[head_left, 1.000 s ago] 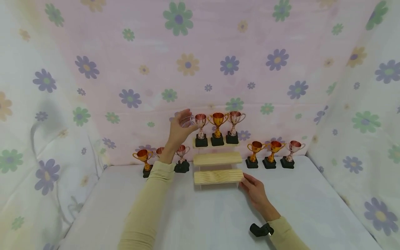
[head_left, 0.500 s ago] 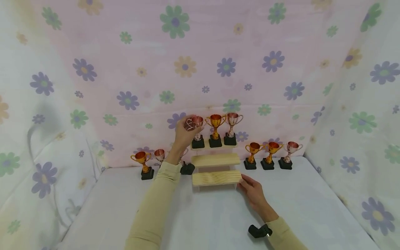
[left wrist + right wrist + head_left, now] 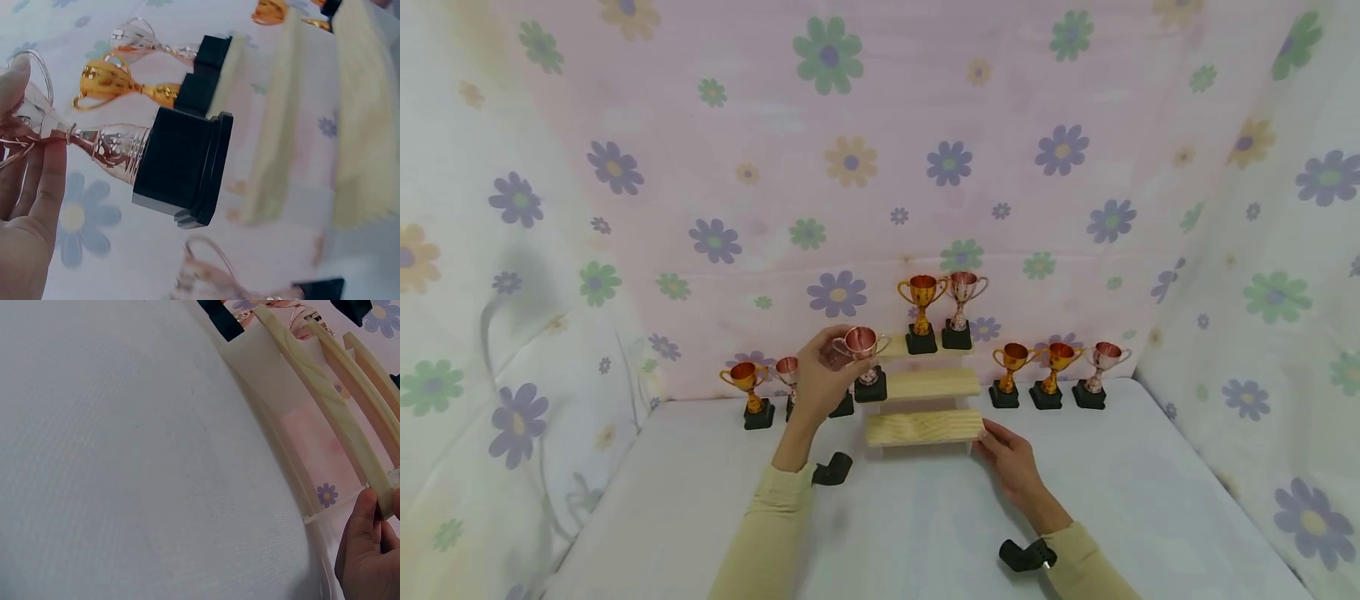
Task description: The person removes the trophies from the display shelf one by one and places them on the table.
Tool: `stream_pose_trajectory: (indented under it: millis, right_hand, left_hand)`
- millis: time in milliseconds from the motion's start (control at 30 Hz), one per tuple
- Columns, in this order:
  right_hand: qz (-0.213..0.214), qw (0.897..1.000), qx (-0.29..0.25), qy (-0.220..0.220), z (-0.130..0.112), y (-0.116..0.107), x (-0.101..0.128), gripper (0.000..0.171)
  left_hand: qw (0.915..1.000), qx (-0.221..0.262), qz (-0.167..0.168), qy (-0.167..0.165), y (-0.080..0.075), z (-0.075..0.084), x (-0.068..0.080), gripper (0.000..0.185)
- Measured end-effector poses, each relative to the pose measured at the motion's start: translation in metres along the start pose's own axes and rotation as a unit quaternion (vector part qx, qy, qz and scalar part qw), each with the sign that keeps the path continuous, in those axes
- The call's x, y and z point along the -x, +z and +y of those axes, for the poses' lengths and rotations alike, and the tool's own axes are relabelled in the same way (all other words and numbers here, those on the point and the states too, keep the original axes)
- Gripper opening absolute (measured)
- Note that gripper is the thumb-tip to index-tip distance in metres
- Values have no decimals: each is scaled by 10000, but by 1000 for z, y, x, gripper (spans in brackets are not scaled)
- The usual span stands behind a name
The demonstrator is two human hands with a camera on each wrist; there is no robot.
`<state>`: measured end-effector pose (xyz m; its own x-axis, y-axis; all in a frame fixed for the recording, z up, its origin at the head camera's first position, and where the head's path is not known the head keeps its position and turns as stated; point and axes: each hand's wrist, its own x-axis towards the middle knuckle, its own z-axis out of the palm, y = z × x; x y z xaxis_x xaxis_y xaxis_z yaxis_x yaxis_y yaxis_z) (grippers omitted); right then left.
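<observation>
My left hand (image 3: 820,375) holds a small rose-copper trophy (image 3: 863,354) by its cup, fingers and thumb curled round the bowl and its looped handles. The trophy stands upright in the head view, long axis vertical, mouth of the cup up and its black square base (image 3: 871,387) down, the base at the left end of the middle step (image 3: 931,382) of the wooden stepped stand — whether it is already resting on the wood or just above it I cannot tell. From my left wrist camera the same trophy (image 3: 119,147) runs sideways across the picture, cup toward my fingers (image 3: 47,187), black base (image 3: 184,169) toward the steps. My right hand (image 3: 1011,458) lies on the white tabletop at the right end of the lowest step (image 3: 923,426), fingers nearly straight and only lightly bent, the tips touching the end of the plank; the right wrist view shows my fingertips (image 3: 365,519) against that end. On the top step (image 3: 895,348) stand a gold trophy (image 3: 922,304) and a pink-silver trophy (image 3: 960,298), side by side and upright. Along the back edge of the table — three more trophies (image 3: 1056,371) stand in a row to the right of the stand, and a gold one (image 3: 749,389) with others partly hidden behind my left hand stand to its left.
</observation>
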<state>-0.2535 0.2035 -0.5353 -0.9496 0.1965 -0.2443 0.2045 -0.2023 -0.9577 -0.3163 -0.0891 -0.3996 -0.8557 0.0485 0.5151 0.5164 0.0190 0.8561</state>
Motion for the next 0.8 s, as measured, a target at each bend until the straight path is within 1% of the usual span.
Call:
stream_pose_trajectory:
  millis: [100,200,333,433,533,633,800]
  right_hand:
    - [-17,10000,-5,-22,1,1,-1,48]
    - [-21,10000,15,-67,2,3,-1,48]
    - [-88,9999,21,-106,1,4,-1,47]
    - [-127,9999,3,-109,0,3,0,47]
    - [-139,9998,-3,-116,0,1,0,46]
    - [-155,9998,-18,-122,0,0,0,46]
    - [-82,9999,-43,-87,2,1,1,46]
  left_hand:
    - [9999,-136,99,-33,-13,-6,17,50]
    - [9997,-46,208,-99,-27,-15,33,51]
    - [9987,-6,368,-339,-44,-36,48,55]
    - [9973,-207,335,-620,-51,-54,52,54]
    - [9956,-340,259,-833,-51,-69,51,53]
    - [9948,-415,253,-892,-48,-80,50,51]
    - [9941,-462,206,-954,-43,-92,50,51]
